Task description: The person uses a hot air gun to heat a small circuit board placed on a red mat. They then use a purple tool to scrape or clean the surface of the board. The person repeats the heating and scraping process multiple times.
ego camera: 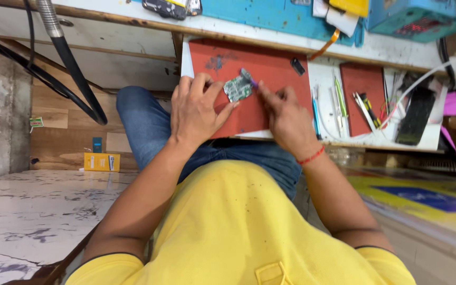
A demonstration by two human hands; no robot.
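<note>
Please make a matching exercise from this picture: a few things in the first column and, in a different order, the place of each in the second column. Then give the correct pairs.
Column one:
1. small green circuit board
2. purple-tipped tool
3. red mat
4. red thread band

Column two:
A. around the right wrist
B. under the fingertips of the left hand
C. in the fingers of the right hand
D. flat on the pull-out shelf, under the board

Pairs: 1-B, 2-C, 3-D, 4-A
</note>
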